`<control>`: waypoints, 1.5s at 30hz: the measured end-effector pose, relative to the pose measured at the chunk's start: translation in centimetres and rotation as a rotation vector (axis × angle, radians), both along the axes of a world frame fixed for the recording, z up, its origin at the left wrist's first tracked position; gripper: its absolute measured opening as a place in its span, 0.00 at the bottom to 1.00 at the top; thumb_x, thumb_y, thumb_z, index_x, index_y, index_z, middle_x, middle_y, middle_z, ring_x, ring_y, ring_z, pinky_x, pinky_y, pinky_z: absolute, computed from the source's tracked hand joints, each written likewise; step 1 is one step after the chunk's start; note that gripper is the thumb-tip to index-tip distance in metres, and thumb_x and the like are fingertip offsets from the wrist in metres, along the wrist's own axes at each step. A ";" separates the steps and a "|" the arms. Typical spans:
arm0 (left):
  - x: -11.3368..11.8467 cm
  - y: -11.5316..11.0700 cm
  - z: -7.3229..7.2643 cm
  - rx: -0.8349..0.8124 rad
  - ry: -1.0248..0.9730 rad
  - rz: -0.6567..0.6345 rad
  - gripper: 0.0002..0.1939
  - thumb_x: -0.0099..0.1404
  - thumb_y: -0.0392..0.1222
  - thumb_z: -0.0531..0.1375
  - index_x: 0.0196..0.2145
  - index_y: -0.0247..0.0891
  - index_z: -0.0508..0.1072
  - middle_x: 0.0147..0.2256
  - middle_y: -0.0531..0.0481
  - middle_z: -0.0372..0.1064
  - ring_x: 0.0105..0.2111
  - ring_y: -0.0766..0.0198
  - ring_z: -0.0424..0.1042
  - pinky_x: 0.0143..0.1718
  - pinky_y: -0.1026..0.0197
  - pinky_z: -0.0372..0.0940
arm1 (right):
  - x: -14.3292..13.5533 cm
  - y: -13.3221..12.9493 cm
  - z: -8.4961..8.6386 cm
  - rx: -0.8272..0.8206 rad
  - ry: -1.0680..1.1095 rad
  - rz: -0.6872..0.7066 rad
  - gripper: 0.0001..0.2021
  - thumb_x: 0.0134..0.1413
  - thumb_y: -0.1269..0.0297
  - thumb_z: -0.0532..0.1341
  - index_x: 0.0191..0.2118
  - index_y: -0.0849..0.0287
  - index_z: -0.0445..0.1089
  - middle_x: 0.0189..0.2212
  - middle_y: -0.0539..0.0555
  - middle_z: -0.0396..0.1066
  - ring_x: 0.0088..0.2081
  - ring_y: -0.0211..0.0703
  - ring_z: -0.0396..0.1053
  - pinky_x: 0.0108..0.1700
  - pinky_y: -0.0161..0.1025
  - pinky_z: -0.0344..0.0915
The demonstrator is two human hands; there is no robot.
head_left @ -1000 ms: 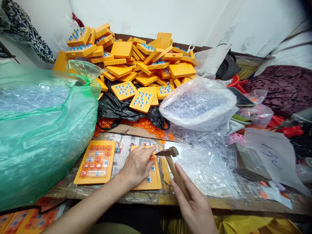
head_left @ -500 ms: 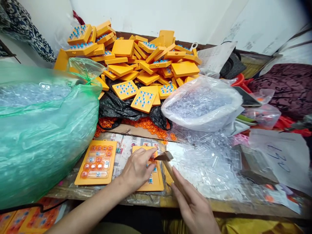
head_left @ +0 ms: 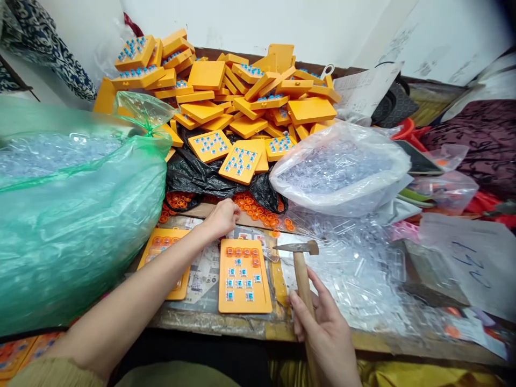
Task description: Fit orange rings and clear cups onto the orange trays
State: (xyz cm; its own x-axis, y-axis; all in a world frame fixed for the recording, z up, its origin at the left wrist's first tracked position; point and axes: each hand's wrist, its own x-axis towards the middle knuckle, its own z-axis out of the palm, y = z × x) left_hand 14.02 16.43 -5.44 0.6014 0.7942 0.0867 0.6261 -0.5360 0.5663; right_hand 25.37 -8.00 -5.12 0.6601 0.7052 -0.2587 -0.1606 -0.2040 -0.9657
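Note:
My right hand (head_left: 324, 328) is wrapped round the wooden handle of a small hammer (head_left: 301, 269). The hammer's metal head is up, just right of a yellow board (head_left: 245, 304). That board lies flat, with orange caps (head_left: 238, 251) along its top rows and blue-and-clear square pieces (head_left: 238, 283) below. My left hand (head_left: 223, 216) reaches past it to the loose orange rings (head_left: 258, 210) at the edge of the black bag (head_left: 201, 180). Its fingers are pinched together, and what they hold is hidden. Partly under my left forearm lies another yellow board (head_left: 176, 290) with orange caps.
A heap of yellow boards (head_left: 207, 75) rises at the back. A green bag (head_left: 92, 231) of clear parts bulges on the left. On the right are a white bag (head_left: 342, 199) and loose clear plastic pieces (head_left: 355, 279).
My left hand has left the near yellow board and moved up to the orange rings. The hammer has been drawn right, its head turned more sideways. The view has shifted slightly.

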 end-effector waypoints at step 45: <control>-0.2 -2.4 2.0 0.031 -0.066 0.016 0.10 0.62 0.31 0.57 0.39 0.35 0.77 0.44 0.43 0.75 0.46 0.57 0.72 0.51 0.56 0.65 | -0.8 -0.4 -0.6 0.015 -0.005 0.021 0.40 0.46 0.52 0.69 0.64 0.54 0.57 0.22 0.47 0.73 0.14 0.31 0.56 0.14 0.30 0.56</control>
